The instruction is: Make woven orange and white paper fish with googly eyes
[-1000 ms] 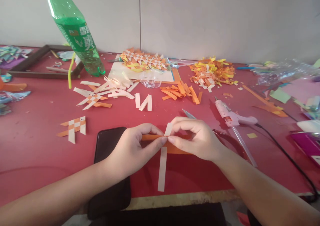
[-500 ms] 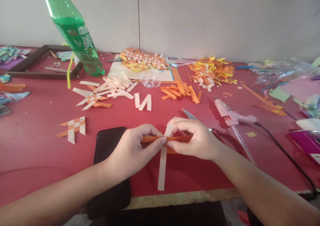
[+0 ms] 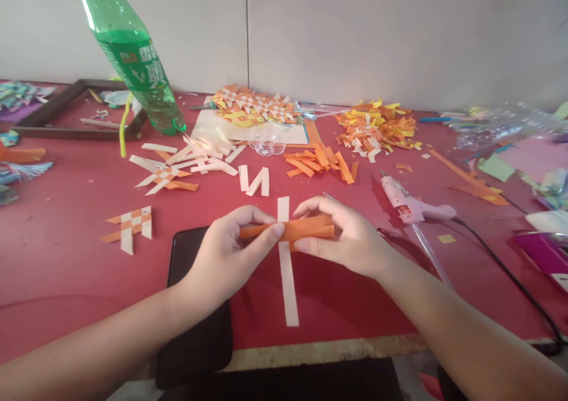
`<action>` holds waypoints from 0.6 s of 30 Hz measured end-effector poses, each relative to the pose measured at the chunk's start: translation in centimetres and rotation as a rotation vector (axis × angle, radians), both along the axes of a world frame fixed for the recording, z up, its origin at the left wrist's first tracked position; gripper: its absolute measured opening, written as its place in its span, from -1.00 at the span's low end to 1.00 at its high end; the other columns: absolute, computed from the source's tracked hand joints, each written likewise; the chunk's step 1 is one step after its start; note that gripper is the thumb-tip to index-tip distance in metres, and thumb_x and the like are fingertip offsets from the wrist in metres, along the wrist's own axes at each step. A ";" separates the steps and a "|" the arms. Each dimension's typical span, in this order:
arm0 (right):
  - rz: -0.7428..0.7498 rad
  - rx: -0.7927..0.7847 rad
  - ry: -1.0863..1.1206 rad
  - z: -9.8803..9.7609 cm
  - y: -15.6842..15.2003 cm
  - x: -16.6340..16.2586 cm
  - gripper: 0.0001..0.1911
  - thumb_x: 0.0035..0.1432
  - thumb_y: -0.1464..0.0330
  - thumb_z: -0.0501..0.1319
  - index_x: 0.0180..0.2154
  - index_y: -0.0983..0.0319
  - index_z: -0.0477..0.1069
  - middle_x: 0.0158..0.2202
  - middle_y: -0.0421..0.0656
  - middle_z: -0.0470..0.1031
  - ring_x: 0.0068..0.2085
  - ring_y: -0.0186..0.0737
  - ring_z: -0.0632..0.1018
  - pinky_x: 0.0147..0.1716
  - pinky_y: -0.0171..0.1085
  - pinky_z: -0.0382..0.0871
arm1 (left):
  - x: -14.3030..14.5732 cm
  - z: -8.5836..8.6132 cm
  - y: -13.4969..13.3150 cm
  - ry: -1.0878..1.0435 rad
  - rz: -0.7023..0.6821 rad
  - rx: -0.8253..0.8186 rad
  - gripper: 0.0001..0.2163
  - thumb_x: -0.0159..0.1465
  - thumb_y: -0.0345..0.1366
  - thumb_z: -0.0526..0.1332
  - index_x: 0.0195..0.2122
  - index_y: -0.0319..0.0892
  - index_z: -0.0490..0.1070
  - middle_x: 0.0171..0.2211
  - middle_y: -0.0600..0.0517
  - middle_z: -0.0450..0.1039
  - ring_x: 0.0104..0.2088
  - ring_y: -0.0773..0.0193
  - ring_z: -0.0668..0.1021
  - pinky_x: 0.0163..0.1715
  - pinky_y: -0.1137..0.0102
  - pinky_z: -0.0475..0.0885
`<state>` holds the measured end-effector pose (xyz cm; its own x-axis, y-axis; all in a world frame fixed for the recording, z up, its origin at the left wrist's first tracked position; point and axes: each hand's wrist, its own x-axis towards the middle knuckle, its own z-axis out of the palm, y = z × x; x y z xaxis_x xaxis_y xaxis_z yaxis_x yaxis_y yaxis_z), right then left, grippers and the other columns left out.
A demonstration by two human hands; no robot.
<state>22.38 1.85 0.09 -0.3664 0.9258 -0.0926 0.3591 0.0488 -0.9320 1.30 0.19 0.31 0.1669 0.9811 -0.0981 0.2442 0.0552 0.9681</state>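
Note:
Orange paper strips (image 3: 308,229) lie crosswise between my hands, with a cream paper strip (image 3: 288,288) running through them at a right angle and sticking out above and below. My left hand (image 3: 242,241) pinches the strips between thumb and fingers close to the crossing. At their right ends, my right hand (image 3: 341,235) has its fingers behind the strips and its thumb along the lower edge. A black phone (image 3: 199,336) lies under my left wrist. Scissors (image 3: 399,238) are partly hidden behind my right hand.
A pink glue gun (image 3: 410,203) with a cord lies to the right. Loose cream strips (image 3: 213,152), orange strips (image 3: 322,161) and woven paper fish (image 3: 133,222) are spread on the red table (image 3: 80,271). A green bottle (image 3: 142,70) leans at back left, beside a dark frame (image 3: 66,133).
The strips have risen slightly and tilted, so the orange faces now show wider. The cream strip stands out straighter above the crossing, and my right fingers have left its upper end.

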 end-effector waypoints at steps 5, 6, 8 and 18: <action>-0.103 -0.158 0.230 -0.7 0.4 0.2 -0.46 0.02 0.26 0.41 0.01 0.08 0.25 -0.19 -0.20 0.53 -0.21 -0.26 0.60 -0.21 -0.26 0.49 | -0.4 -0.8 0.4 -0.134 0.081 -0.059 -0.74 0.20 -0.05 0.32 -0.34 -0.16 0.44 -0.42 0.09 0.52 -0.43 0.34 0.56 -0.43 0.50 0.46; -0.101 -0.168 0.255 -0.8 0.4 0.3 -0.43 0.01 0.27 0.42 0.03 0.07 0.25 -0.17 -0.20 0.53 -0.19 -0.27 0.60 -0.19 -0.26 0.49 | -0.4 -1.0 0.5 -0.166 0.087 -0.071 -0.74 0.20 -0.06 0.32 -0.33 -0.16 0.44 -0.41 0.09 0.52 -0.40 0.34 0.57 -0.38 0.48 0.48; -0.102 -0.176 0.286 -0.9 0.5 0.3 -0.42 0.00 0.28 0.42 0.03 0.06 0.26 -0.16 -0.21 0.53 -0.17 -0.28 0.59 -0.17 -0.27 0.49 | -0.4 -1.2 0.5 -0.220 0.084 -0.093 -0.75 0.20 -0.07 0.33 -0.32 -0.16 0.42 -0.40 0.10 0.52 -0.39 0.34 0.59 -0.34 0.46 0.52; -0.217 -0.049 -0.051 -1.2 0.7 0.5 -0.42 0.01 0.21 0.40 0.05 0.11 0.28 -0.28 -0.17 0.60 -0.25 -0.18 0.61 -0.18 -0.17 0.48 | -1.0 -1.4 0.2 0.428 0.169 0.628 -0.62 0.20 -0.23 0.30 -0.05 -0.18 0.19 -0.07 -0.16 0.32 -0.10 0.05 0.49 -0.16 0.10 0.51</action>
<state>22.88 2.58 -1.08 -0.1528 0.9764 -0.1525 0.4031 -0.0793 -0.9117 0.32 0.41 -1.14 0.0827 0.8830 0.4620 0.6412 -0.4021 0.6536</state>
